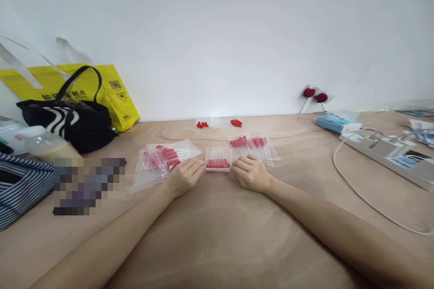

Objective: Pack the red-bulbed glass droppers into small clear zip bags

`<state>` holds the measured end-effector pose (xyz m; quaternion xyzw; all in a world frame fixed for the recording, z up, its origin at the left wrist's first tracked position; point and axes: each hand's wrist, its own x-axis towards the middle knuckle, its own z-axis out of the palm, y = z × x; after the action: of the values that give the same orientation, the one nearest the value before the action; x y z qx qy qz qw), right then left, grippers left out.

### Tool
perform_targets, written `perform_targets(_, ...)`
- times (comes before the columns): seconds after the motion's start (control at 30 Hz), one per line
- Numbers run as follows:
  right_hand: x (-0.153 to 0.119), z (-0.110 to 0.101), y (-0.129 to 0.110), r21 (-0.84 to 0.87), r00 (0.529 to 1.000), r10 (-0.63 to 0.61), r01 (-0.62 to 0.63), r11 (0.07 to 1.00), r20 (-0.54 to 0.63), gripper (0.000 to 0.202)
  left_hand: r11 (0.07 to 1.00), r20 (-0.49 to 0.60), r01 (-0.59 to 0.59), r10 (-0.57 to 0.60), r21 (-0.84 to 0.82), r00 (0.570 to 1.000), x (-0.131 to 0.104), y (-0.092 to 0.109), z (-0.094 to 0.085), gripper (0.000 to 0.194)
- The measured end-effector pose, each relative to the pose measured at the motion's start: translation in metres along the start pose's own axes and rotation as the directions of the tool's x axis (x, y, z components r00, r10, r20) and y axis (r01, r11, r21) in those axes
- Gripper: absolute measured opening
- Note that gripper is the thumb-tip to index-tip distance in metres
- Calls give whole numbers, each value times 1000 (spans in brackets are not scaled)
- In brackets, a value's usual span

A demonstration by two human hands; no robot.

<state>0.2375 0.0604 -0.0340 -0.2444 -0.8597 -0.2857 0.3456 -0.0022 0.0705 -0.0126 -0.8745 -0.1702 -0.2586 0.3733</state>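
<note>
Between my hands lies a small clear plastic bag with a row of several red-tipped pieces along its near edge. My left hand pinches the bag's left near corner, fingers closed. At the opposite corner my right hand is closed on the bag too; its fingertips are partly hidden. Beside my left hand is a loose pile of clear bags holding red-tipped pieces. Beyond my right hand, more clear bags with red-tipped, pale-stemmed pieces overlap each other.
Small red pieces lie on clear plastic by the wall. Left stand a black bag, a yellow bag and a bottle. Right are a tissue pack, a power strip with a looping white cable, and red flowers.
</note>
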Motion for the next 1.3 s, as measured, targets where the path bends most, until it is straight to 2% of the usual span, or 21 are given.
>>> perform_targets(0.23, -1, 0, 0, 45, 1000, 20, -20, 999, 5, 20, 999, 21, 36, -35, -28, 999, -5, -2, -5, 16)
perform_targets(0.4, -4, 1, 3, 90, 997, 62, -65, 994, 43, 21, 994, -30, 7, -10, -107, 999, -7, -2, -4, 13)
perform_targets(0.57, -9, 4, 8, 115, 983, 159, -169, 979, 90, 18, 982, 46, 67, -59, -178, 997, -6, -1, -2, 15)
perform_targets(0.7, -7, 9, 5, 41, 964, 217, -226, 973, 156, 17, 977, 86, 46, -29, -207, 996, -1, -1, 10, 21)
perform_targets(0.87, 1, 8, 15, -40, 910, 330, -331, 943, 253, 15, 970, 193, 210, -185, -120, 964, 13, -1, 34, 19)
perform_targets(0.93, 5, 5, 29, -47, 862, 427, -432, 901, 272, 19, 961, 193, 260, -238, -97, 952, 19, 1, 39, 15)
perform_targets(0.97, 7, 5, 38, -65, 815, 503, -507, 859, 288, 21, 953, 197, 287, -265, -94, 944, 22, 3, 39, 15)
perform_targets(1.0, 10, 4, 48, -97, 745, 590, -593, 800, 311, 23, 944, 202, 316, -292, -99, 935, 24, 6, 40, 18)
perform_targets(1.07, 14, 7, 66, -183, 573, 733, -728, 660, 365, 26, 922, 228, 360, -323, -142, 918, 26, 9, 39, 26)
perform_targets(1.1, 15, 10, 73, -219, 502, 774, -766, 605, 386, 28, 915, 249, 365, -317, -173, 915, 26, 9, 40, 29)
perform_targets(1.13, 17, 14, 79, -245, 450, 798, -787, 567, 401, 30, 912, 275, 358, -297, -202, 914, 26, 9, 40, 31)
perform_targets(1.17, 18, 19, 83, -262, 418, 810, -797, 544, 411, 33, 912, 305, 344, -270, -224, 913, 26, 7, 40, 33)
perform_targets(1.3, 19, 35, 87, -308, 349, 837, -813, 494, 422, 45, 921, 400, 320, -213, -222, 891, 24, -1, 41, 37)
